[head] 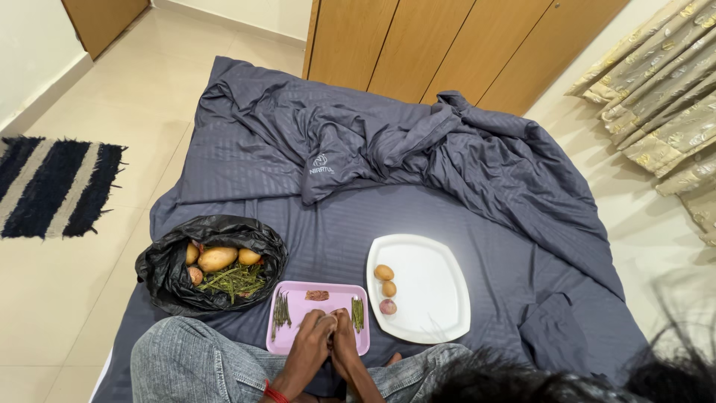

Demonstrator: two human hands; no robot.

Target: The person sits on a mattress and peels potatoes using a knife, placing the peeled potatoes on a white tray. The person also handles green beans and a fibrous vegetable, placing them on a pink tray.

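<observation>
Green beans (281, 312) lie in a small bundle on the left part of the pink tray (298, 345), and a second, shorter bundle of beans (358, 313) lies on its right part. Between them, near the far edge of the tray, sits a small reddish-brown piece (317, 295); I cannot tell what it is. The tray rests on the grey bedsheet (462, 216), directly in front of my knees.

My left hand (317, 332) and my right hand (344, 328) meet over the near middle of the tray, touching each other. The fingers of both hands are curled in narrow around something small pinched between them. The item itself is hidden, so I cannot tell what it is.

Just right of the tray lies a white plate (429, 298). It carries two small brown potatoes (384, 273) and one small reddish onion (388, 307), grouped at its left edge.

Left of the tray stands an open black plastic bag (168, 276). It contains larger potatoes (217, 259) on top of more loose green beans.

A red thread (274, 392) circles my left wrist. A striped dark rug (52, 186) lies on the tiled floor, well apart from the bed.
</observation>
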